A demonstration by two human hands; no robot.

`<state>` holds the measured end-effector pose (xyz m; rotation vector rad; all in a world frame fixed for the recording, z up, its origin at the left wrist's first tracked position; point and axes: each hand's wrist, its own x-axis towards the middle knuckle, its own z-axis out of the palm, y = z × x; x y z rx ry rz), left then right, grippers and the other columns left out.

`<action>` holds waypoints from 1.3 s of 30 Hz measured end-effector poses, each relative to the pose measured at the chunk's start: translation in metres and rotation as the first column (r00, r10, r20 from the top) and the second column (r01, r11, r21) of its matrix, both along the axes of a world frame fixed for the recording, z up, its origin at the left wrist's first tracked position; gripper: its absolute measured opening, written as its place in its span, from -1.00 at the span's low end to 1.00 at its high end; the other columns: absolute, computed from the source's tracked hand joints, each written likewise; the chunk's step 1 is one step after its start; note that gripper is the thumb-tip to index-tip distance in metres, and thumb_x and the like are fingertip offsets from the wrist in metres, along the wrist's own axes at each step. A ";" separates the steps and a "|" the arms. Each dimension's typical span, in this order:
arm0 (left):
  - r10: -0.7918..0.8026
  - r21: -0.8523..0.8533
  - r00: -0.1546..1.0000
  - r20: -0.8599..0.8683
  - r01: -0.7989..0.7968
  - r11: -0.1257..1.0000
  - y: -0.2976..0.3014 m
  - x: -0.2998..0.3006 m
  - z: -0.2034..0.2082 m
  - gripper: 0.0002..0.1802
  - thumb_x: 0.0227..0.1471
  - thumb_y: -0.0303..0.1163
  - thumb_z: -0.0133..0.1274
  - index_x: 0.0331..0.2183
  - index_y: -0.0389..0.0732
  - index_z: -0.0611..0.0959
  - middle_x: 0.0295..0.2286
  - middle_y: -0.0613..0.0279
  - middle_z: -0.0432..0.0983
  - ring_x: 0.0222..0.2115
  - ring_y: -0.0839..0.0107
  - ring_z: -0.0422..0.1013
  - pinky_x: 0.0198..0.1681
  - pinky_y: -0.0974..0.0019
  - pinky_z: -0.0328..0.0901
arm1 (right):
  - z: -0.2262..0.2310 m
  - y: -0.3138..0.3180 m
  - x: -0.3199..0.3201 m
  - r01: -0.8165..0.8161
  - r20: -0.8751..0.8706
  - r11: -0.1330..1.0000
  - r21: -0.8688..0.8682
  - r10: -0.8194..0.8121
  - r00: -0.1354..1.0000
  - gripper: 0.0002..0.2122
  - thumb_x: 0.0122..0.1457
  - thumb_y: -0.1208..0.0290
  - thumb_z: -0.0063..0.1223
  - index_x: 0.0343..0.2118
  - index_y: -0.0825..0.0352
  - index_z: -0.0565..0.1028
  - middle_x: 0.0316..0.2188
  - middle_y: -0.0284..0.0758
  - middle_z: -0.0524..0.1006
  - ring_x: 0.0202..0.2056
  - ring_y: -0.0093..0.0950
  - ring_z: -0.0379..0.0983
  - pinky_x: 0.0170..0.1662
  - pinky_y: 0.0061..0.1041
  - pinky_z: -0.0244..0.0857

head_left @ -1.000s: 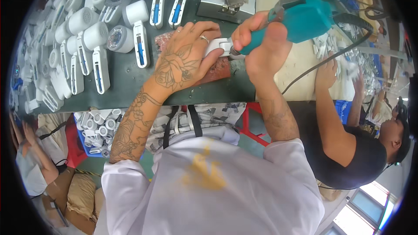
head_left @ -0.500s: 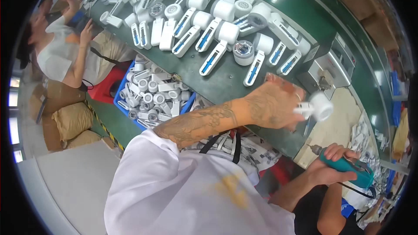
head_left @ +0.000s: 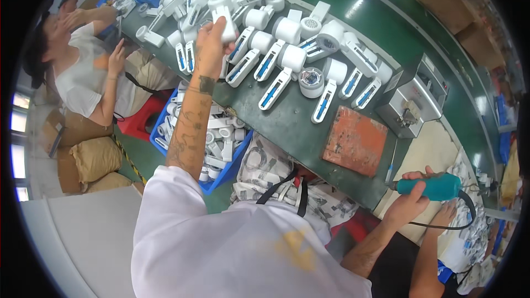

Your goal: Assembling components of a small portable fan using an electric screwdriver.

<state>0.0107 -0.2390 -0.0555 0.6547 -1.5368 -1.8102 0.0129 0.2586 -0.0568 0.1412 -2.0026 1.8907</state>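
Observation:
My left hand [head_left: 211,49] reaches to the far left of the bench, its fingers closed round the handle of a white handheld fan [head_left: 223,22]. More white fans lie close around it, several showing blue strips in slotted handles [head_left: 275,89]. At the right, my right hand [head_left: 409,201] grips a teal electric screwdriver [head_left: 436,187], its tip pointing left and its black cord looping down. The screwdriver is beside a scuffed reddish-brown block [head_left: 355,140] lying on the green bench. A thin screwdriver-like tool [head_left: 391,163] lies between block and power tool.
A metal box-shaped device [head_left: 413,99] stands behind the block. Below the bench, a blue crate [head_left: 226,174] holds many white parts. Another person's hand [head_left: 443,215] shows below my screwdriver. At the left a co-worker [head_left: 83,72] sits by a red stool [head_left: 141,124].
My left hand has swung from above the block to the far-left fans, uncovering the block. My right hand has raised the screwdriver slightly and levelled it. Whether the left hand's fan is the same, I cannot tell.

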 end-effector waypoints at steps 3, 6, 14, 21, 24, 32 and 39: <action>-0.073 -0.023 0.993 0.096 0.075 0.997 -0.002 -0.005 0.006 -0.37 0.23 0.01 0.07 0.00 -0.40 0.44 -0.36 0.03 0.62 -0.61 0.52 0.45 -0.58 0.45 0.33 | -0.001 -0.004 -0.001 0.010 0.019 0.998 0.066 -0.011 1.000 -0.44 0.30 0.18 0.09 0.17 0.50 0.24 -0.30 -0.26 0.51 -0.24 -0.46 0.45 -0.12 -0.45 0.36; -0.146 -0.110 0.946 0.289 0.184 0.977 0.024 0.011 0.019 -0.34 0.25 -0.05 0.07 0.14 -0.37 0.39 -0.36 0.06 0.65 -0.58 0.55 0.47 -0.51 0.50 0.33 | -0.008 -0.006 -0.004 0.001 -0.061 0.998 0.064 0.003 0.998 -0.44 0.31 0.28 0.08 0.23 0.51 0.18 -0.13 -0.18 0.51 -0.11 -0.42 0.44 -0.01 -0.40 0.36; -0.806 -0.257 0.492 0.330 0.868 0.425 0.181 0.093 -0.007 -0.84 0.16 -0.35 0.14 -0.33 -0.25 0.66 -0.50 0.11 0.59 -0.52 0.26 0.54 -0.39 0.24 0.41 | -0.009 -0.008 0.025 0.109 -0.072 0.985 0.133 -0.100 0.992 -0.45 0.32 0.48 -0.07 0.31 0.52 0.07 0.17 0.03 0.35 0.21 -0.18 0.29 0.27 -0.23 0.16; -0.813 -0.253 -0.034 0.581 0.942 -0.220 0.287 0.125 -0.188 -0.64 0.27 -0.10 -0.04 -0.18 -0.17 0.65 -0.30 -0.05 0.60 -0.24 -0.02 0.52 -0.11 -0.02 0.39 | -0.038 -0.005 0.041 0.262 -0.229 0.879 0.399 -0.181 0.956 -0.17 0.15 0.46 0.15 0.37 0.52 -0.13 0.34 0.07 0.05 0.39 -0.08 -0.10 0.41 -0.07 -0.25; -0.803 -0.275 -0.053 0.593 0.925 -0.264 0.292 0.133 -0.241 -0.60 0.28 -0.06 -0.06 -0.24 -0.17 0.68 -0.30 -0.05 0.61 -0.22 -0.04 0.53 -0.11 -0.02 0.37 | -0.014 -0.018 0.041 0.184 -0.319 0.882 0.434 -0.041 0.947 -0.17 0.08 0.47 0.24 0.33 0.54 -0.02 0.29 0.09 0.12 0.33 -0.05 0.02 0.36 -0.08 -0.09; -0.807 -0.384 -0.063 0.587 0.856 -0.346 0.281 0.108 -0.230 -0.61 0.23 -0.07 -0.02 -0.39 -0.18 0.67 -0.46 -0.12 0.56 -0.33 -0.14 0.50 -0.20 -0.08 0.38 | 0.125 0.029 0.034 0.046 -0.557 0.640 0.767 0.628 0.543 -0.50 -0.06 0.39 0.43 -0.03 0.33 0.49 -0.01 -0.07 0.49 -0.19 -0.09 0.57 -0.10 -0.13 0.48; -0.668 -0.324 -0.270 0.694 0.710 -0.625 0.245 0.116 -0.248 -0.70 0.21 -0.11 0.03 -0.31 -0.13 0.66 -0.33 0.10 0.59 -0.22 0.07 0.50 -0.09 0.06 0.34 | 0.307 0.029 -0.207 0.335 -0.754 0.924 -0.186 -0.353 0.554 -0.74 0.35 0.28 0.02 -0.14 0.43 0.51 -0.33 -0.35 0.51 -0.31 -0.57 0.38 -0.20 -0.58 0.29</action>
